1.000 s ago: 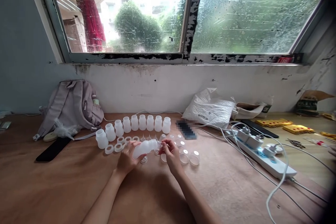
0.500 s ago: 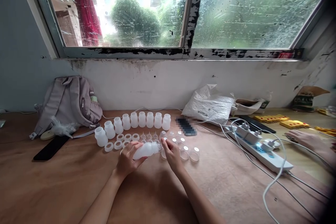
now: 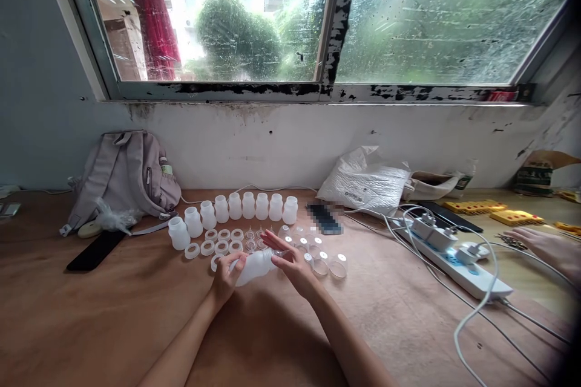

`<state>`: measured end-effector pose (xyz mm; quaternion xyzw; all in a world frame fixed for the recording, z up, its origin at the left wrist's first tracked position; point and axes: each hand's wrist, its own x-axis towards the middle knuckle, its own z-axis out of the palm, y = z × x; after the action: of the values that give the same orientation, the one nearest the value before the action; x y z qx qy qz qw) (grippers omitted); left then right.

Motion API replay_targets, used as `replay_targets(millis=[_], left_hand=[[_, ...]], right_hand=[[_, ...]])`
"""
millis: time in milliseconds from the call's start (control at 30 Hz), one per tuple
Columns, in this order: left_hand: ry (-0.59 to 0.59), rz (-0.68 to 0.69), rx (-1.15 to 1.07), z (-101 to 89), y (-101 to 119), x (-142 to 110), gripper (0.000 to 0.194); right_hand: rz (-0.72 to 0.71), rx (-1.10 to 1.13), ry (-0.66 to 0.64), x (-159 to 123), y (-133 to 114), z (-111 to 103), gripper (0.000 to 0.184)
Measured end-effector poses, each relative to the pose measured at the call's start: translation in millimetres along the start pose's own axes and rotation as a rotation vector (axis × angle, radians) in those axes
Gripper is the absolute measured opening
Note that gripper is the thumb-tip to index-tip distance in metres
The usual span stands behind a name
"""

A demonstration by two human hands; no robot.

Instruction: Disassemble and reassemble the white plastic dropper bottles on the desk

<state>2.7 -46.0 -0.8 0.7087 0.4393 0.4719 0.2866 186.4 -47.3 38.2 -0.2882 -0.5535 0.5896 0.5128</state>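
My left hand [image 3: 224,278] is wrapped round a frosted baby bottle [image 3: 252,269], which lies tilted on its side above the table with its mouth toward the right. At that mouth is my right hand [image 3: 294,265], fingers stretched out and apart, the thumb near the bottle's neck. Whether the thumb touches the neck I cannot tell. Beyond my hands lie several white collar rings [image 3: 207,248], and beside them clear bottle nipples [image 3: 249,234], partly covered by my right hand. Clear domed caps [image 3: 338,266] stand to its right.
Several frosted bottles [image 3: 248,205] stand in a curved row behind. At left are a backpack [image 3: 122,175] and a black phone [image 3: 95,252]. A power strip [image 3: 472,272] with looping cables is on the right, near another person's hand [image 3: 540,245]. A silvery bag [image 3: 363,181] leans against the wall.
My right hand has gone from pinched fingers at the bottle's mouth to spread fingers beside it. My left hand still holds the bottle, its grip slightly shifted. The view has moved slightly.
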Motion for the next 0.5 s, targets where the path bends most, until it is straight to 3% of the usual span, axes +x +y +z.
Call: replay_targets(millis=[100, 200, 333, 500], left_hand=[[-0.003, -0.095, -0.165, 5.6, 3.2, 0.4, 0.044], [-0.005, -0.106, -0.158, 6.9, 4.2, 1.0, 0.047], [0.068, 0.08, 0.134, 4.1, 0.8, -1.4, 0.027], [0.129, 0.277, 0.36, 7.3, -3.7, -3.5, 0.036]], right_hand=[[0.052, 0.051, -0.054, -0.9, -1.6, 1.5, 0.048], [0.043, 0.02, -0.021, -1.0, -0.7, 1.6, 0.04], [0.05, -0.031, 0.091, 0.1, 6.6, 1.1, 0.033], [0.033, -0.054, 0.186, 0.7, 14.9, 3.0, 0.031]])
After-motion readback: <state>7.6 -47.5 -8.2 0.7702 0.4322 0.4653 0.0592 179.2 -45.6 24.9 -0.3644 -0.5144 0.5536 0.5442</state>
